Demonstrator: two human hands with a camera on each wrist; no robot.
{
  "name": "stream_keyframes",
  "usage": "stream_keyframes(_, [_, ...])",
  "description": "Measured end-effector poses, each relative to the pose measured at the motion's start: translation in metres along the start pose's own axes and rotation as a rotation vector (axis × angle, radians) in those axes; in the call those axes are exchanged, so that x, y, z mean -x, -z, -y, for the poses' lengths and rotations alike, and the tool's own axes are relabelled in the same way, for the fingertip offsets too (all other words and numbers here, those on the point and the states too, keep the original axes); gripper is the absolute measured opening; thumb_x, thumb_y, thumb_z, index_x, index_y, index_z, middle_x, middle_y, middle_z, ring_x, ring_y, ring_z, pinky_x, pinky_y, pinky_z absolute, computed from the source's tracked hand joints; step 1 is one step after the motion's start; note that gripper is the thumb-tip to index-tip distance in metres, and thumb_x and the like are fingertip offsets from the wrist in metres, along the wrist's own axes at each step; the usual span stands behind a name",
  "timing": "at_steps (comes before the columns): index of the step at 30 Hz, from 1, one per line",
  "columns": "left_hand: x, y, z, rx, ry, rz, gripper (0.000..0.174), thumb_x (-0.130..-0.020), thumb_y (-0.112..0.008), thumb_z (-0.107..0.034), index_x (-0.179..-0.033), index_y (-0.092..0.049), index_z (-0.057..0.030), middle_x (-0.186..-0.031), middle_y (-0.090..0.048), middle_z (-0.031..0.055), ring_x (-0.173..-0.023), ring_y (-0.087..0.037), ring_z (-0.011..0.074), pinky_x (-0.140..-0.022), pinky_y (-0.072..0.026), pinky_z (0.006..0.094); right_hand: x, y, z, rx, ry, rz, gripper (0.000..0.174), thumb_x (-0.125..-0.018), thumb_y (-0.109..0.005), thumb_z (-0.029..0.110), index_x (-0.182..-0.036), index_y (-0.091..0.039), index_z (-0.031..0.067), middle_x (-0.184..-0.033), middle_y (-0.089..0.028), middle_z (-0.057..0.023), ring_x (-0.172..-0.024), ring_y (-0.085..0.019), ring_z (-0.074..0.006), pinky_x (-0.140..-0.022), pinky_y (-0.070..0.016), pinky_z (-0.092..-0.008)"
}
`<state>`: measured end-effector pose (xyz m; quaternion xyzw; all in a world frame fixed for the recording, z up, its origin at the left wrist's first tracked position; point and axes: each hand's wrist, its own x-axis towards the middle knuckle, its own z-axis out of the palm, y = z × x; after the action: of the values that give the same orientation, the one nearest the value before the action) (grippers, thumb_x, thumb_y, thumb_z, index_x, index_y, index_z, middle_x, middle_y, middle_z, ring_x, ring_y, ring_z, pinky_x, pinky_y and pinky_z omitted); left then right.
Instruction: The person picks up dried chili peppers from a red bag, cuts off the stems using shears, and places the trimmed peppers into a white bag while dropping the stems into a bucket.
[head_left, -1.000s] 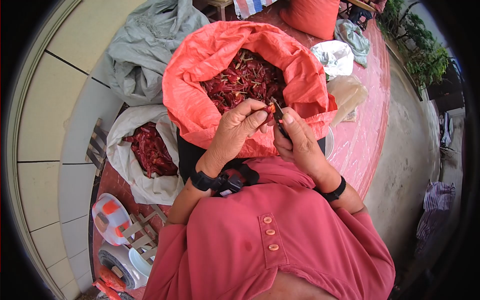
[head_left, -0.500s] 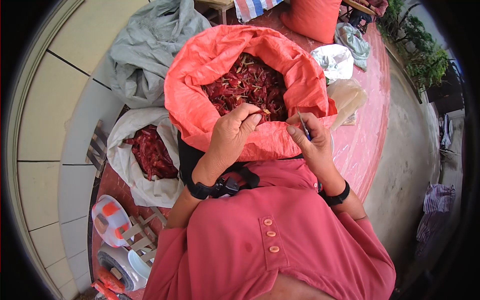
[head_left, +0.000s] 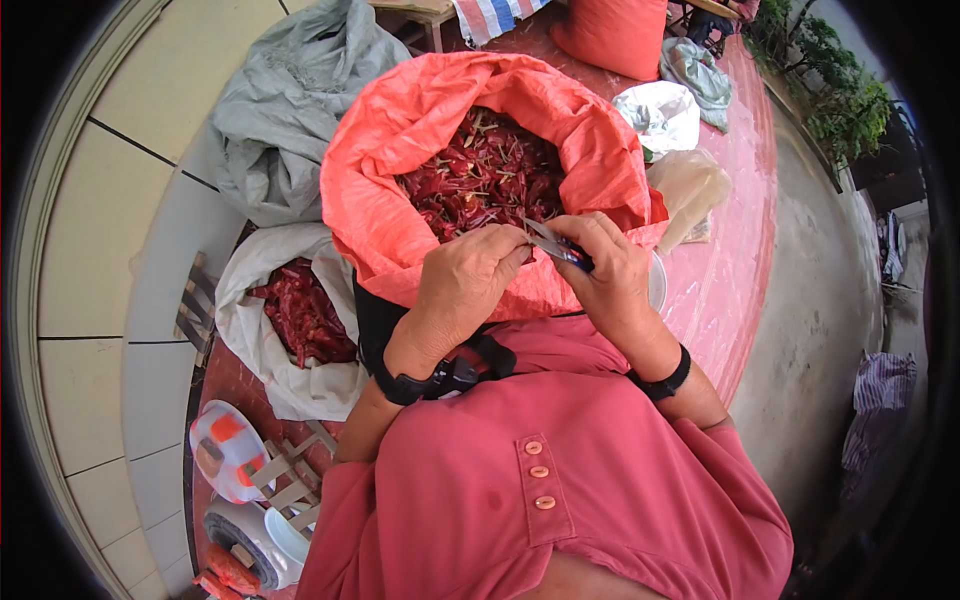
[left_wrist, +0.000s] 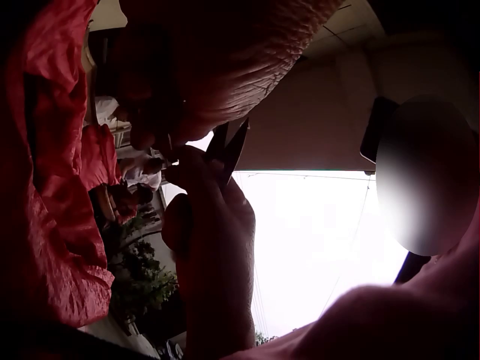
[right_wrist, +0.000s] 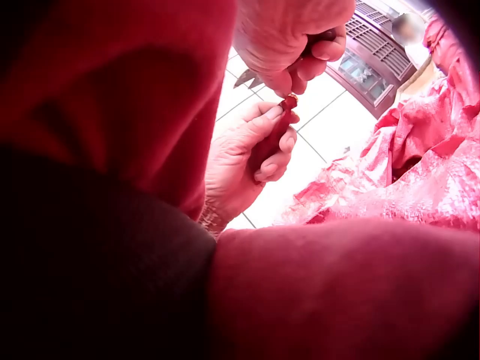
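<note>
L hand (head_left: 455,285) w/ chili pepper (right_wrist: 271,142), R hand (head_left: 615,280) w/ scissors (head_left: 556,246), above red sack (head_left: 375,190) at its 6 o'clock.
L grip narrow, fingers curled round pepper; R fingers wrapped on scissors, blades parted. White sack (head_left: 243,300) w/ red chilies (head_left: 303,310) at 8 o'clock.

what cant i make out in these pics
Head view: most of the chilli in the left hand, covered by fingers
Head view: lower chillies in the red sack, under the top ones
Head view: the far person, cut off by the top edge
Right wrist view: most of the scissors' handles, behind the right hand
</note>
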<state>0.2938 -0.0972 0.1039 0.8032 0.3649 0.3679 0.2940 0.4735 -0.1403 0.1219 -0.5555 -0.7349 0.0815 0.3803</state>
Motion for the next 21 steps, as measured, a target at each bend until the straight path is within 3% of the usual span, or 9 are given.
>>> stream_keyframes(7, [0.002,-0.005,0.005,-0.008,-0.073,0.006,0.013,-0.087,-0.061,-0.015,-0.096,-0.061,-0.0059,-0.086,-0.065,0.0121,-0.08,-0.064,0.0307,-0.066,-0.0514,0.0373,0.004,-0.004,0.0,-0.086,-0.07,0.041,0.021,-0.074,-0.07,0.005,-0.094,-0.064,0.0064,-0.08,-0.063,-0.0088,-0.07,-0.064,-0.0259,-0.059,-0.0504,-0.0327])
stream_keyframes(10, [0.005,-0.006,0.009,0.037,-0.064,0.009,0.014,-0.087,-0.061,-0.015,-0.097,-0.062,-0.0048,-0.087,-0.065,0.0135,-0.081,-0.064,0.0319,-0.067,-0.0513,0.0368,0.004,-0.008,-0.001,-0.217,-0.23,0.078,0.015,-0.076,-0.067,0.005,-0.091,-0.063,0.0037,-0.076,-0.062,-0.0097,-0.068,-0.063,-0.0221,-0.06,-0.0492,-0.0308])
stream_keyframes(13, [0.007,-0.006,0.009,0.173,-0.095,0.011,0.013,-0.09,-0.06,-0.014,-0.096,-0.061,-0.0028,-0.083,-0.064,0.0115,-0.076,-0.064,0.0265,-0.065,-0.0502,0.0331,0.004,-0.012,-0.004,-0.375,-0.402,0.074,0.01,-0.081,-0.065,0.006,-0.09,-0.061,0.0023,-0.072,-0.06,-0.0059,-0.062,-0.058,-0.0126,-0.056,-0.0464,-0.0259])
stream_keyframes(16, [0.007,-0.003,0.009,0.485,0.148,0.037,0.012,-0.094,-0.058,-0.013,-0.096,-0.06,-0.0016,-0.079,-0.062,0.0075,-0.072,-0.062,0.017,-0.064,-0.0482,0.0285,0.003,-0.006,-0.003,-0.654,-0.573,0.121,0.01,-0.086,-0.064,0.011,-0.091,-0.06,0.0022,-0.07,-0.057,-0.0007,-0.058,-0.053,-0.0053,-0.052,-0.0431,-0.0217])
stream_keyframes(21, [0.005,0.001,0.008,0.586,0.253,0.087,0.013,-0.096,-0.056,-0.015,-0.098,-0.058,-0.0016,-0.076,-0.061,0.0042,-0.07,-0.058,0.0098,-0.064,-0.0468,0.0248,0.001,-0.002,-0.003,-0.895,-0.616,0.17,0.012,-0.089,-0.062,0.014,-0.092,-0.059,0.0025,-0.069,-0.054,0.001,-0.055,-0.05,-0.0029,-0.05,-0.0407,-0.0196])
